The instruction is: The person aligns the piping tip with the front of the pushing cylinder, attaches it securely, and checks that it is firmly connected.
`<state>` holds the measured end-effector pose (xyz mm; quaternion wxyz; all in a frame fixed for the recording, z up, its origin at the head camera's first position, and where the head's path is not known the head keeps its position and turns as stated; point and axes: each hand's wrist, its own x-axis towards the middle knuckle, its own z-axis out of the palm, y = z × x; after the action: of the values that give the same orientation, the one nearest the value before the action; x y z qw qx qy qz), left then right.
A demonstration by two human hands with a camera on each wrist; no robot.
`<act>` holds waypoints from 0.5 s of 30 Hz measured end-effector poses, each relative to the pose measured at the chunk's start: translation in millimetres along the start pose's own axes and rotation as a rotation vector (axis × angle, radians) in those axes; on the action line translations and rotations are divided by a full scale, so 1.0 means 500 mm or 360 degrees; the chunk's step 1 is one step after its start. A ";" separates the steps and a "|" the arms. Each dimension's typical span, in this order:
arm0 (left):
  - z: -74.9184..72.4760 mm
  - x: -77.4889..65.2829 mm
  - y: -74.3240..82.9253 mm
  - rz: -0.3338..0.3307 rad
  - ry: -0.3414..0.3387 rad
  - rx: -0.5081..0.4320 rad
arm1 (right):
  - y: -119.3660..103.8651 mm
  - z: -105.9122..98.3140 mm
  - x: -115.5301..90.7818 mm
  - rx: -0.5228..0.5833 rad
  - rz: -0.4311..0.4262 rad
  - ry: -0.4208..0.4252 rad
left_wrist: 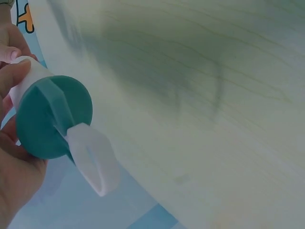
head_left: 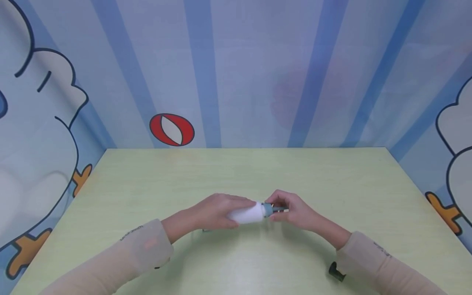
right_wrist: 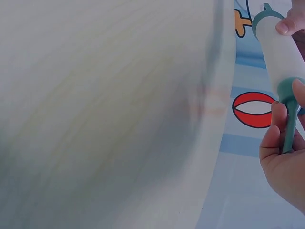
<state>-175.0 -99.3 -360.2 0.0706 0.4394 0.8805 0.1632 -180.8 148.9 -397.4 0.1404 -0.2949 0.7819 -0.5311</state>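
Observation:
A white cylindrical bottle (head_left: 248,214) with teal ends lies tilted nearly sideways above the table in the head view. My left hand (head_left: 217,209) grips its body from the left, thumb and fingers around it. At the right end, my right hand (head_left: 295,209) pinches the teal cap (head_left: 268,209), from which a slim teal stem (right_wrist: 289,126) runs between the fingers. The left wrist view shows the round teal base (left_wrist: 33,121), carrying a white loop (left_wrist: 108,160) that hangs off a teal strip.
Beneath the hands spreads a pale wooden table (head_left: 166,172). A blue striped backdrop (head_left: 250,73) with a printed red and white ball (head_left: 171,129) rises at its far edge. Cartoon-printed panels stand along both sides.

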 end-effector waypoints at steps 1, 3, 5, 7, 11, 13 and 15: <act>0.000 0.000 0.001 -0.0012 -0.0009 -0.0015 | -0.002 0.000 -0.001 -0.0003 -0.0002 0.0002; -0.001 0.000 0.002 -0.0027 -0.0016 -0.0030 | -0.005 -0.001 -0.002 -0.0011 -0.0008 0.0006; -0.001 0.000 0.002 -0.0032 -0.0014 -0.0034 | -0.006 -0.001 -0.001 -0.0023 -0.0012 0.0016; 0.000 0.000 0.002 -0.0043 -0.0013 -0.0049 | -0.006 0.000 -0.001 -0.0040 -0.0009 0.0031; 0.003 0.000 -0.001 -0.0053 -0.0001 -0.0093 | -0.006 0.004 -0.001 -0.0070 0.0018 0.0063; 0.005 0.000 -0.004 -0.0049 0.0005 -0.0101 | -0.006 0.005 -0.001 -0.0093 0.0026 0.0083; 0.006 -0.001 -0.006 -0.0036 0.0013 -0.0108 | -0.006 0.004 -0.001 -0.0119 0.0025 0.0103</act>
<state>-176.1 -100.7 -364.0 0.0837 0.4260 0.8797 0.1939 -178.4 146.7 -395.7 0.1081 -0.2766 0.8075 -0.5097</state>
